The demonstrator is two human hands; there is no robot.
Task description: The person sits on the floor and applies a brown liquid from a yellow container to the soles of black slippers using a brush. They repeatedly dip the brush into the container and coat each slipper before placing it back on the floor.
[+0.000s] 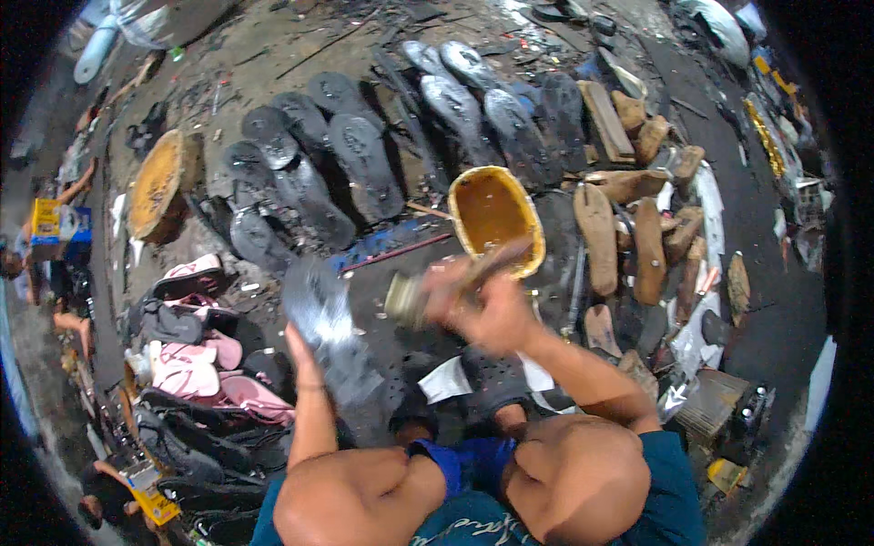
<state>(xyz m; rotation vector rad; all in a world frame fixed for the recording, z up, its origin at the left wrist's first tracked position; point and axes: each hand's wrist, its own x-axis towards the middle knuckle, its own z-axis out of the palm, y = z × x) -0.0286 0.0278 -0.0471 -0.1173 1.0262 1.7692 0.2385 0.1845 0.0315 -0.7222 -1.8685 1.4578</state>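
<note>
My left hand (302,357) grips the edge of a dark, shiny sandal sole (319,300), thumb along its side and the other fingers hidden. Left of the amber-filled tub, my right hand (492,314) is closed around the wooden handle of a brush (406,301). Its pale bristle end points left toward the sole, a gap apart, and is smeared by motion. The yellow-rimmed tub (540,238) stands just beyond my right hand. Whether the brush handle touches its near rim, I cannot tell.
Several dark soles (364,164) lie in rows beyond my hands. Wooden shoe lasts (598,237) are heaped at the right. Pink and black sandals (187,369) pile up at the left, below a round wooden block (157,187). A thin reddish stick (396,253) lies near the tub.
</note>
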